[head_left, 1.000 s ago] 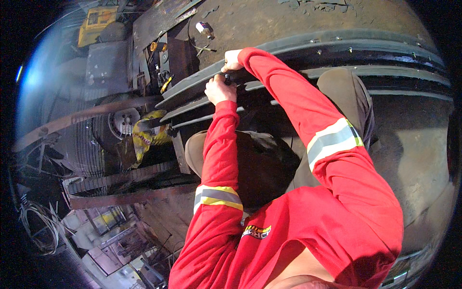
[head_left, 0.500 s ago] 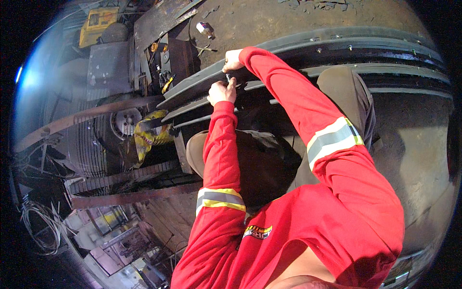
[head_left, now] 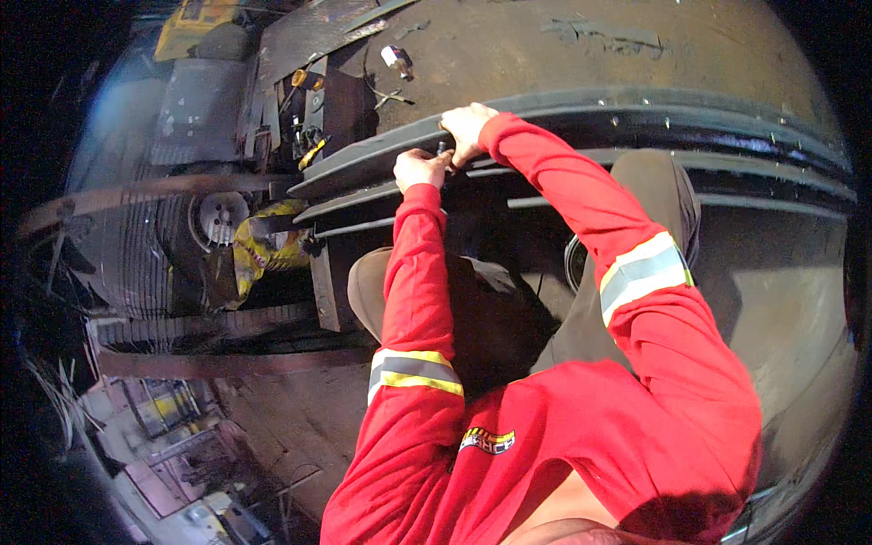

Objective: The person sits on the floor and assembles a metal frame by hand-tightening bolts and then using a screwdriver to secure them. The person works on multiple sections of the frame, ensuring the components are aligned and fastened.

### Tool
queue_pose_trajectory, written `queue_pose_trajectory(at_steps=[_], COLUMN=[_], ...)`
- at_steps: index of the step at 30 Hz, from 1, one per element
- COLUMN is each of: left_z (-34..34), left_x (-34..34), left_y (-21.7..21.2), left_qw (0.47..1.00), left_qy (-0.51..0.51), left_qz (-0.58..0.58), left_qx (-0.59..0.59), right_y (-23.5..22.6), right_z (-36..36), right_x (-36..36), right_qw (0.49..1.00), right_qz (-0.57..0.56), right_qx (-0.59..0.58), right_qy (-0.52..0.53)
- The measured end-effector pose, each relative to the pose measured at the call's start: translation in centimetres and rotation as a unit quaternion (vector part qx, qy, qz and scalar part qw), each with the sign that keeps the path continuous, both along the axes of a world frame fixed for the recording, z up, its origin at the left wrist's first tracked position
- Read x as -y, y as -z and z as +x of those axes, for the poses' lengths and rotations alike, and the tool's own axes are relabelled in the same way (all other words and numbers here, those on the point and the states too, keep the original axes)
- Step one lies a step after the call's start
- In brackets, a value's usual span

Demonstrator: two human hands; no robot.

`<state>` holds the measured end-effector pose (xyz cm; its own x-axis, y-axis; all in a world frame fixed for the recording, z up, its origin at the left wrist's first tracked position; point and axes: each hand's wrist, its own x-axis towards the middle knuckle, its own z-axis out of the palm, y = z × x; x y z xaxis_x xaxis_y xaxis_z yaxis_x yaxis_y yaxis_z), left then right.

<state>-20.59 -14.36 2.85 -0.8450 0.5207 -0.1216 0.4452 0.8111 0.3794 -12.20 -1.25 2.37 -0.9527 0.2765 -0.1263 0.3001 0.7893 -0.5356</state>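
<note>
A long, slightly curved dark rail [head_left: 563, 116] with several raised ridges lies across in front of my knees. My left hand [head_left: 421, 170] is closed at the rail's left part, its thumb and fingers pinching a small dark cylindrical piece [head_left: 442, 147] that stands up between my hands. Beside it, my right hand [head_left: 469, 130] curls over the rail's far ridge, the thumb on the near side close to my left fingertips. The fingertips and the lower end of the small piece are partly hidden. Small bolts [head_left: 668, 124] stick up along the rail's right part.
Beyond the rail, a small white-and-brown container [head_left: 397, 61] lies on the brown floor. Left of the rail are a yellow crumpled bag [head_left: 263, 250], a round metal hub [head_left: 221, 218] and a rusty beam [head_left: 236, 365]. A yellow case [head_left: 195, 25] stands far left.
My right hand has shifted right along the rail and its fingers curl lower beside my left hand. The left hand stays nearly in place. The whole view has tilted slightly.
</note>
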Motion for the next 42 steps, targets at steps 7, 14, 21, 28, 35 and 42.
queue_pose_trajectory(at_steps=[7, 14, 21, 28, 35, 42], left_z=[-1.5, -0.3, 0.0, -4.4, -3.4, -1.8], left_x=[0.6, -0.1, -0.6, -1.7, -1.6, -1.2], left_y=[0.1, -0.3, -0.7, 1.7, 0.6, 0.1], left_qw=[0.998, 0.999, 0.997, 0.971, 0.985, 0.995], left_qy=[0.048, 0.012, -0.021, 0.097, 0.024, -0.010], left_qz=[-0.011, -0.024, -0.044, -0.159, -0.051, -0.058], left_qx=[0.035, 0.018, 0.067, 0.149, 0.164, 0.083], right_y=[-1.1, -0.6, -0.9, 0.0, 0.1, 0.3], right_z=[0.3, -0.4, 0.1, -0.4, -0.2, -0.4], right_x=[1.1, 0.8, 1.0, 1.3, 1.1, 1.3], right_qw=[0.999, 0.998, 0.998, 0.998, 0.996, 0.994], right_qz=[0.032, 0.058, 0.043, 0.050, 0.072, 0.107], right_qx=[0.004, 0.022, 0.026, -0.008, 0.002, -0.013], right_qy=[0.042, 0.021, 0.045, 0.046, 0.045, 0.017])
